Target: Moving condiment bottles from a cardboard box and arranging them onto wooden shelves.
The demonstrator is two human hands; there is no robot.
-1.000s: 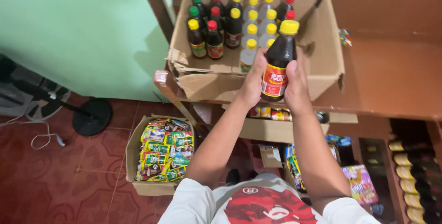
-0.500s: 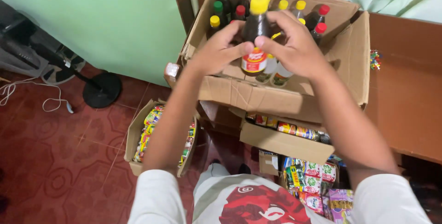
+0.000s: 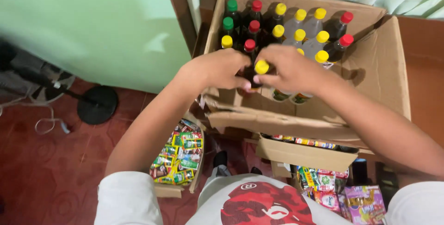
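Observation:
Both my hands grip one dark bottle with a yellow cap [image 3: 261, 67] inside the open cardboard box [image 3: 379, 81]. My left hand [image 3: 217, 69] wraps its left side and my right hand [image 3: 291, 70] covers its right side; only the cap and a bit of dark glass show. Behind it in the box stand several bottles with green [image 3: 231, 5], red [image 3: 256, 5] and yellow caps [image 3: 320, 13], some dark, some clear.
A second carton [image 3: 305, 153] of small packets sits below the box. A floor box of colourful sachets [image 3: 178, 155] lies by my left leg. A fan base [image 3: 97, 104] and cable rest on the red floor. Green wall left, brown tabletop [image 3: 425, 63] right.
The bottle, held up high before, has gone down into the box among the others. My hands have closed over it, and the view has shifted closer to the box.

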